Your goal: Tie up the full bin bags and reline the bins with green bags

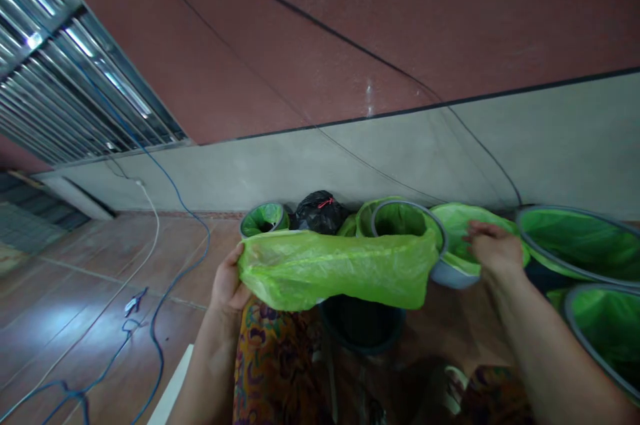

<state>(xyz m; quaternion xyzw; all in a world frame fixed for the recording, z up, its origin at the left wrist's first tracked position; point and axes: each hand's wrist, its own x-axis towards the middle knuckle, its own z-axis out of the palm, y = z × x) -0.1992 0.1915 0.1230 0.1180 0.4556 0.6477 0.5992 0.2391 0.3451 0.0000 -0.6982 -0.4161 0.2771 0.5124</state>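
Note:
A thin, bright green plastic bag (335, 265) stretches sideways in front of my knees. My left hand (233, 281) grips its left end, the thumb below and fingers partly behind the plastic. The bag's right end hangs loose, apart from my right hand (493, 248). That hand is slightly blurred over a pale bin (455, 275) with a green liner; its fingers are loosely bent, with nothing visible between them. Beneath the bag, between my legs, stands a dark bin (363, 328), its upper part partly hidden by the plastic.
Green-lined bins with grey rims (410, 206) stand along the wall, with more at right (580, 271). Among them sits a knotted black bag (320, 213). A blue hose or cable (165, 305) and a pale cord (145, 258) cross the tiled floor at left.

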